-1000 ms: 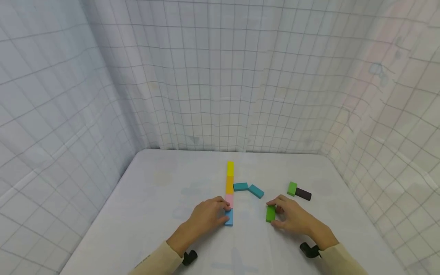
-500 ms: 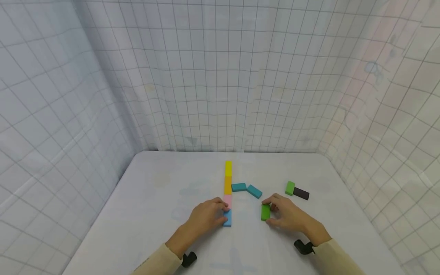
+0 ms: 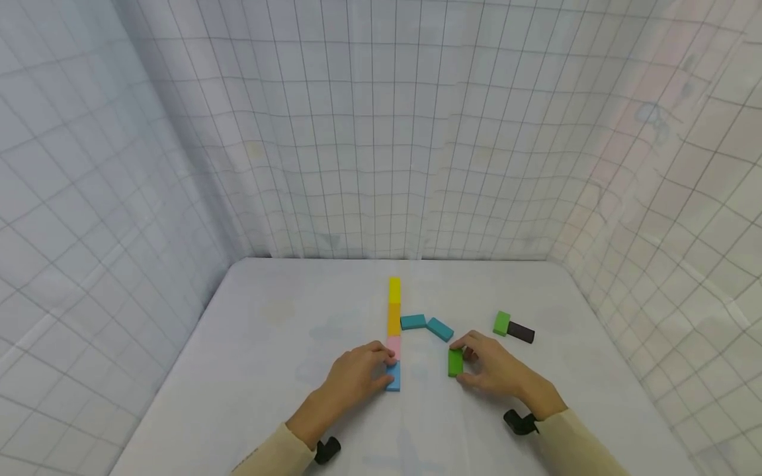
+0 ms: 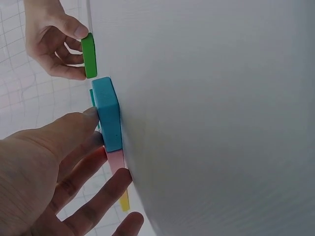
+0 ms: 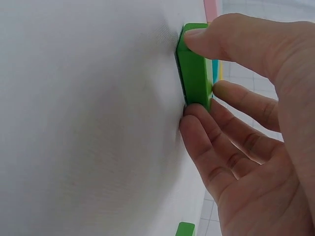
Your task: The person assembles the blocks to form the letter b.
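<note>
A line of flat blocks runs away from me on the white table (image 3: 268, 370): blue (image 3: 393, 378), pink (image 3: 395, 344), orange (image 3: 394, 318), yellow (image 3: 395, 289). My left hand (image 3: 383, 370) rests against the line's near end. In the left wrist view its thumb touches the blue block (image 4: 107, 118) and its straight fingers (image 4: 93, 169) lie by the pink block (image 4: 115, 162). My right hand (image 3: 463, 361) pinches a green block (image 3: 455, 363) between thumb and fingers, a little right of the line. The right wrist view shows the green block (image 5: 194, 66) standing on its long edge on the table.
Two teal blocks (image 3: 413, 322) (image 3: 440, 328) lie just right of the orange block. A light green block (image 3: 502, 323) and a dark block (image 3: 521, 332) lie farther right. Gridded white curtains enclose the table on three sides.
My right hand has slid the green block leftward, closer to the line of blocks. The left hand has stayed at the blue block.
</note>
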Action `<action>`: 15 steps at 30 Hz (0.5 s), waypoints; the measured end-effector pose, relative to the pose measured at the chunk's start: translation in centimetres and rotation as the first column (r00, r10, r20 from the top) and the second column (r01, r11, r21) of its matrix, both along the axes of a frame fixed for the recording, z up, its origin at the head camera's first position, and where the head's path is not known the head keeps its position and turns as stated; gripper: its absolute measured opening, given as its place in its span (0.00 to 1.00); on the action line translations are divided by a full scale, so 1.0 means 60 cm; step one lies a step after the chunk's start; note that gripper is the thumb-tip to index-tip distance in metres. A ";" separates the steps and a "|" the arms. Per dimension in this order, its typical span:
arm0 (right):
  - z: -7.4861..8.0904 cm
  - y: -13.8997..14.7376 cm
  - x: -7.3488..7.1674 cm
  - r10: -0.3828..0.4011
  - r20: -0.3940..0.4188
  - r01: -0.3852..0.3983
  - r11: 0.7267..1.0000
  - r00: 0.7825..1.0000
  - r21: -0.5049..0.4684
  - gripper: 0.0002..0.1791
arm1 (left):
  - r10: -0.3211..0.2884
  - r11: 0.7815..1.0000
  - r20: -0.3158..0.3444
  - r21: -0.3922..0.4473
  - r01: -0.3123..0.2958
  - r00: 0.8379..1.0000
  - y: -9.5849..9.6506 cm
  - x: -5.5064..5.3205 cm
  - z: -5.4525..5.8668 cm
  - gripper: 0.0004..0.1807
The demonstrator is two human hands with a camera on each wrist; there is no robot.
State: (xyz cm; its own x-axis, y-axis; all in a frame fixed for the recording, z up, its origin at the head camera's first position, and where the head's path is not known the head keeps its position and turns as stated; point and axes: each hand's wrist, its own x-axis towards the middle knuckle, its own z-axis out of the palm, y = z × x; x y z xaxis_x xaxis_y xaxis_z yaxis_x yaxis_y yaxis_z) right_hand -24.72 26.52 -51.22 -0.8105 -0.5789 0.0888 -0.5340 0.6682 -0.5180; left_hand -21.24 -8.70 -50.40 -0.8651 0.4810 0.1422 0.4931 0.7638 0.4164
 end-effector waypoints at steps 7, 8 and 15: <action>0.001 0.005 -0.008 0.007 0.005 -0.007 1.000 1.000 -0.014 0.27 | 0.009 1.000 0.018 -0.003 -0.009 1.000 0.002 -0.003 0.006 0.15; 0.000 0.006 -0.009 0.011 0.005 -0.011 1.000 1.000 -0.020 0.27 | 0.010 1.000 0.022 -0.004 -0.010 1.000 0.003 -0.003 0.006 0.15; -0.009 0.006 -0.014 0.029 -0.011 -0.029 0.998 1.000 -0.050 0.26 | 0.005 1.000 0.026 -0.013 -0.005 1.000 0.000 -0.004 0.005 0.15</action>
